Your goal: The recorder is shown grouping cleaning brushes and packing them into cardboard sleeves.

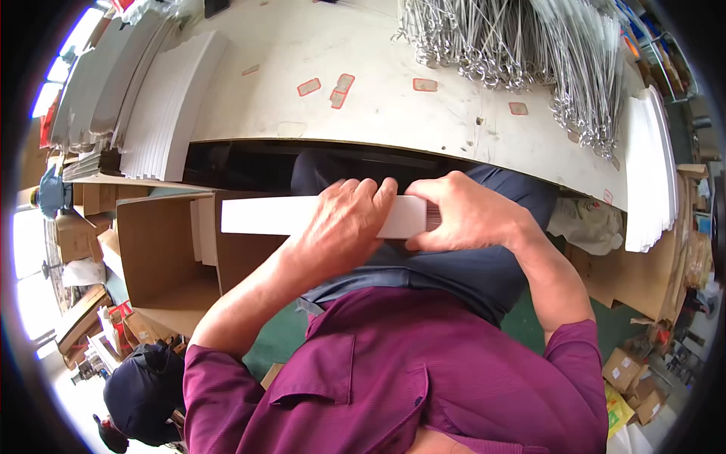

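The purple shirt point(393, 356) lies nearest my remote viewpoint; beyond it, the long white box point(265, 216) lies crosswise over the lap point(454, 268). My left grip point(349, 216) clasps its middle, presumably for steadiness; my right grip point(461, 213) encloses the brownish stack point(433, 217) at its right end, apparently for alignment.

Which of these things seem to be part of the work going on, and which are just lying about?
Seemingly part of it:
- long white box, left hand around it, right hand at its end
- probably the similar white pieces stacked at left

Apparently just lying about:
- clear plastic bag
- cardboard cartons, lower right
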`<state>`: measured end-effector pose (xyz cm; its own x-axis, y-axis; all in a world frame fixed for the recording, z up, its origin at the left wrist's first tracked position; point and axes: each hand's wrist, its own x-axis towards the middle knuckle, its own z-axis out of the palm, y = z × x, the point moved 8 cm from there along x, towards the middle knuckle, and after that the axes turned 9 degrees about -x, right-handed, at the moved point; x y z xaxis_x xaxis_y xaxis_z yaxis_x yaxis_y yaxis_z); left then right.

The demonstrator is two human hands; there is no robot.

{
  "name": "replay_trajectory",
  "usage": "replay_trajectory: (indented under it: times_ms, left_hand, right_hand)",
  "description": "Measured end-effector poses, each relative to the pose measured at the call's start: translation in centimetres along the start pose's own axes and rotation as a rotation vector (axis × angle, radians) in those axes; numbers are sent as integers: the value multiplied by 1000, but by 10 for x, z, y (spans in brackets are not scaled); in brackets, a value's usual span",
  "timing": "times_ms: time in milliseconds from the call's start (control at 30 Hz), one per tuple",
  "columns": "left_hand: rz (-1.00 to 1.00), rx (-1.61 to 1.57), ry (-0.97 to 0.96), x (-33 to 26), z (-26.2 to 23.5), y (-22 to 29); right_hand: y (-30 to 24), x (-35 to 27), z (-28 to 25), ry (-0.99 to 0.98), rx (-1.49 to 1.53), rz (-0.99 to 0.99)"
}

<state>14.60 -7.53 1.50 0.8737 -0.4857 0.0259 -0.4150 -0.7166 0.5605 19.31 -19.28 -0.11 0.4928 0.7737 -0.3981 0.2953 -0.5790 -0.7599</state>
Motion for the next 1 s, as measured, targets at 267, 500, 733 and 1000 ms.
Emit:
replay_trajectory:
  times_ms: [267, 500, 733, 1000]
  left_hand:
    - [-211, -56, 108, -19, 4, -26]
    - [-291, -91, 125, -10, 31, -17]
    - [-314, -52, 213, -14, 30, -18]
    - [-212, -27, 215, -19, 31, -12]
  right_hand:
    - [7, -29, -55, 295, -234, -75]
    - [37, -31, -22, 855, 59, -73]
    - [61, -32, -2, 829, 515, -71]
    - [69, -17, 7, 435, 811, 143]
